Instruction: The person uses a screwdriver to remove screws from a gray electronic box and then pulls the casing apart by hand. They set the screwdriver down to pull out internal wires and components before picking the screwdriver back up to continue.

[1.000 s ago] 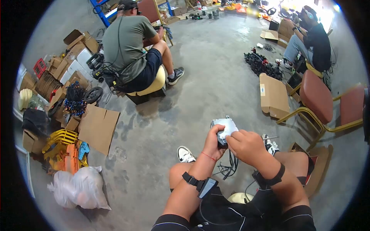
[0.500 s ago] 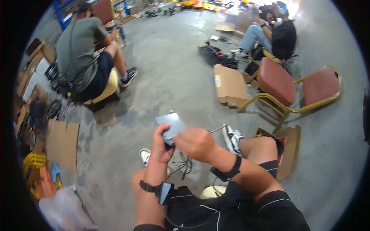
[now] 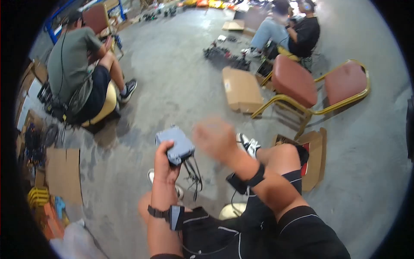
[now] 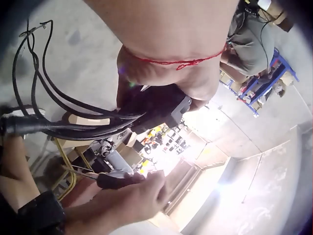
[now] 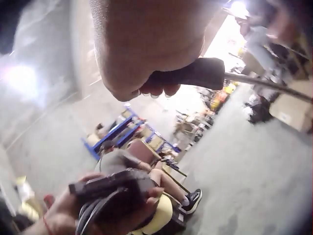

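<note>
A flat grey metal box (image 3: 177, 144) with small corner tabs rests in my left hand (image 3: 163, 166), thumb over its top face and fingers beneath. Black cables (image 4: 68, 117) trail from the box's dark side, looping loosely in the left wrist view. My right hand (image 3: 213, 136), blurred in the head view, is off to the right of the box and apart from it. Its fingers curl round the black handle of a screwdriver (image 5: 198, 73). In the right wrist view the metal shaft points away from the box.
Ahead to the left, a person (image 3: 71, 64) sits on a low stool; another seated person (image 3: 304, 32) is at the far right. A red chair (image 3: 295, 82) and cardboard boxes (image 3: 242, 90) stand on the right. Flat cardboard (image 3: 64, 175) lies on the floor at left.
My right hand has come off the box's top face and moved right, the screwdriver still in it. More of the box now shows. The head view has turned right.
</note>
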A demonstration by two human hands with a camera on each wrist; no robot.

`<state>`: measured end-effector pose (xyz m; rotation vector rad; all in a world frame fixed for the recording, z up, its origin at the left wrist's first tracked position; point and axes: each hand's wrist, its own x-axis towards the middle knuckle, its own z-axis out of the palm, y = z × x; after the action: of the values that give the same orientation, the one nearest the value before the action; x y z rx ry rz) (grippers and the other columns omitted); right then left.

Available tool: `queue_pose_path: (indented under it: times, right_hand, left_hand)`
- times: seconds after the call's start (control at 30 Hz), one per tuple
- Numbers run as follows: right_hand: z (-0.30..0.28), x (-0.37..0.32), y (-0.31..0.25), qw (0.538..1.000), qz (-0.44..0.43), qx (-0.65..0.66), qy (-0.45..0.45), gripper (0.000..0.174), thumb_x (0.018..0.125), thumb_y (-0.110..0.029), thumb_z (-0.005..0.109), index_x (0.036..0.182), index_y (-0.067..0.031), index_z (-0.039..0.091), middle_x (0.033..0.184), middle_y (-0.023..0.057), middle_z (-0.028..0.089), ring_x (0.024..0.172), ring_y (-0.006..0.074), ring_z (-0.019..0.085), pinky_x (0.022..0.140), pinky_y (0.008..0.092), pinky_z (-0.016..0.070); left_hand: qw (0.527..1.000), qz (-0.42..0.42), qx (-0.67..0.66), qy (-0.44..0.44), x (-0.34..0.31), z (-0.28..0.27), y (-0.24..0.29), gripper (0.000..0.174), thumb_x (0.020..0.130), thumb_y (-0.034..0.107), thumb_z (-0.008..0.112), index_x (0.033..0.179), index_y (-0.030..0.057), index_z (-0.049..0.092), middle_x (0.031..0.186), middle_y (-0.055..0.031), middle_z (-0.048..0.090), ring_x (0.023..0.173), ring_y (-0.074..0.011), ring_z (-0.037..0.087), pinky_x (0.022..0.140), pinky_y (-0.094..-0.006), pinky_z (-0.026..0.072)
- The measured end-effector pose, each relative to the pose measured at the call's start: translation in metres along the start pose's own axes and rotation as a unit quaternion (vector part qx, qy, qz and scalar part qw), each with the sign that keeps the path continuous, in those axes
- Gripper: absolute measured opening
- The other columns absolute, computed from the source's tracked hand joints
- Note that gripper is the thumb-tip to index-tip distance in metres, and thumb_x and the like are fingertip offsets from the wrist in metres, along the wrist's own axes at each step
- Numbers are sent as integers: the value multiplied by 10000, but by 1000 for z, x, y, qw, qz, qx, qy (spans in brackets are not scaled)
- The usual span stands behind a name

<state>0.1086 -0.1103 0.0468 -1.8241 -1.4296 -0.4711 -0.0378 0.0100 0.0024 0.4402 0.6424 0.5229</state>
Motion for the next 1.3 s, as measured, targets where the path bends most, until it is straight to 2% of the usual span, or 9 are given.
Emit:
queue_pose_path:
  times: [0.1, 0.33, 0.43, 0.5, 0.77, 1.0, 1.13, 1.23, 1.3]
  right_hand:
    - [3, 2, 39, 968, 196, 93, 123, 74, 856, -98, 679, 903, -47, 705, 735, 47, 629, 639, 172, 602, 587, 331, 497]
    - [118, -181, 137, 691, 668, 265, -79, 124, 842, -141, 683, 884, -30, 717, 753, 61, 674, 552, 162, 603, 503, 339, 494]
    - [159, -272, 148, 704, 676, 140, -164, 169, 829, -182, 699, 880, -22, 714, 714, 58, 663, 553, 160, 600, 488, 331, 474]
    - [190, -338, 146, 634, 742, 139, -165, 178, 819, -195, 703, 879, -28, 716, 683, 53, 652, 542, 172, 598, 484, 339, 470]
    - [255, -425, 140, 527, 828, 143, -131, 176, 864, -144, 653, 954, 1, 695, 707, 92, 634, 544, 209, 588, 487, 373, 465]
    - [248, -408, 140, 543, 814, 67, -194, 235, 829, -200, 671, 961, -22, 749, 860, 157, 742, 741, 285, 709, 684, 398, 552]
    - [235, -418, 142, 519, 828, 102, -187, 239, 828, -207, 671, 959, -23, 750, 848, 149, 740, 716, 266, 706, 644, 383, 549]
    - [229, -426, 149, 604, 777, 78, -159, 207, 846, -188, 664, 952, -24, 732, 816, 127, 720, 654, 231, 684, 557, 374, 527]
    - [202, -367, 147, 544, 809, 193, -111, 194, 870, -154, 647, 1002, -19, 692, 766, 97, 676, 596, 198, 640, 495, 351, 491]
  left_hand:
    - [999, 49, -18, 8, -8, -2, 18, 465, 834, 149, 629, 1258, -20, 542, 1134, -142, 653, 1041, -302, 663, 937, -458, 556]
    - [990, 121, -44, 55, -23, -9, 44, 375, 859, 145, 617, 1200, -4, 580, 1078, -106, 670, 983, -249, 692, 870, -407, 580]
    - [993, 100, 18, 66, -34, -6, 46, 510, 861, 182, 598, 1304, -52, 504, 1171, -207, 635, 1072, -343, 658, 930, -437, 552]
    - [989, 73, 96, 90, -33, 5, 39, 673, 849, 235, 603, 1414, -75, 410, 1283, -300, 573, 1139, -420, 622, 974, -468, 540]
    - [947, 54, 260, 179, -23, 17, 23, 810, 742, 310, 668, 1403, -86, 419, 1308, -318, 536, 1126, -414, 629, 911, -467, 569]
    - [922, 44, 321, 213, -14, 13, 18, 854, 717, 319, 694, 1413, -84, 407, 1304, -319, 538, 1123, -416, 632, 891, -450, 581]
    - [915, 65, 335, 215, -22, 10, 16, 796, 735, 284, 679, 1383, -107, 432, 1252, -303, 582, 1109, -414, 642, 913, -437, 569]
    - [952, 20, 254, 171, -29, 4, 19, 593, 816, 182, 634, 1317, -108, 505, 1184, -239, 641, 1089, -362, 660, 973, -415, 529]
    - [965, 37, 209, 151, -28, -2, 16, 543, 842, 180, 642, 1302, -83, 527, 1180, -203, 649, 1069, -324, 667, 966, -416, 529]
